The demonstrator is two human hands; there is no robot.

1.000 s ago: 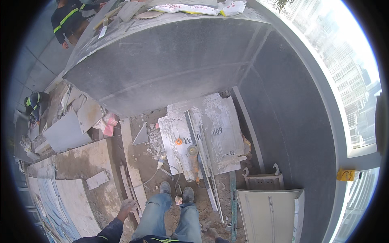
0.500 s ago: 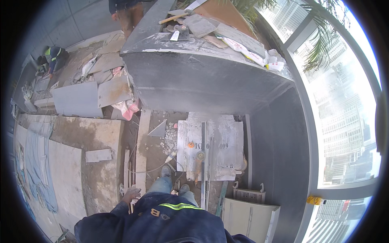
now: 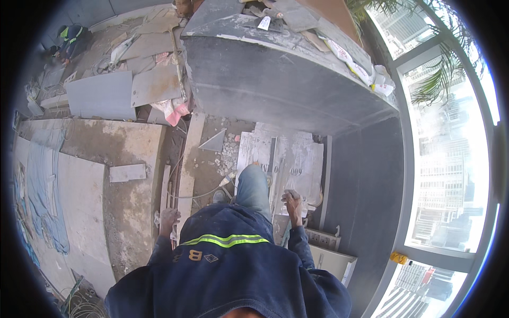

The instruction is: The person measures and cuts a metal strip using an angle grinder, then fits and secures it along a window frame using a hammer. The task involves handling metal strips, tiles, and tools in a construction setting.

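Note:
My left hand (image 3: 168, 220) hangs beside a pale stone strip (image 3: 186, 185), fingers loosely apart and holding nothing visible. Over the lower right part of a dusty white printed board (image 3: 310, 172), my right hand (image 3: 292, 202) hovers with loosely bent fingers and nothing seen in it. A long metal bar (image 3: 273, 151) lies along the board. My raised knee (image 3: 253, 183) covers part of both. Left of the board are a cable connector (image 3: 229, 178) and a grey triangular tile offcut (image 3: 213, 141).
A dark grey panelled wall (image 3: 281, 90) encloses the far and right sides, its ledge loaded with rubble and bags. Concrete slabs (image 3: 82, 204) and a blue cloth (image 3: 45, 185) lie left. Far left, a person (image 3: 73, 40) crouches near loose tiles (image 3: 101, 95). A pale panel (image 3: 328, 259) leans right.
My body has leaned forward, and a knee now rises over the board, hiding the tool that lay there. My right hand has come into view; my left stays by the stone strip.

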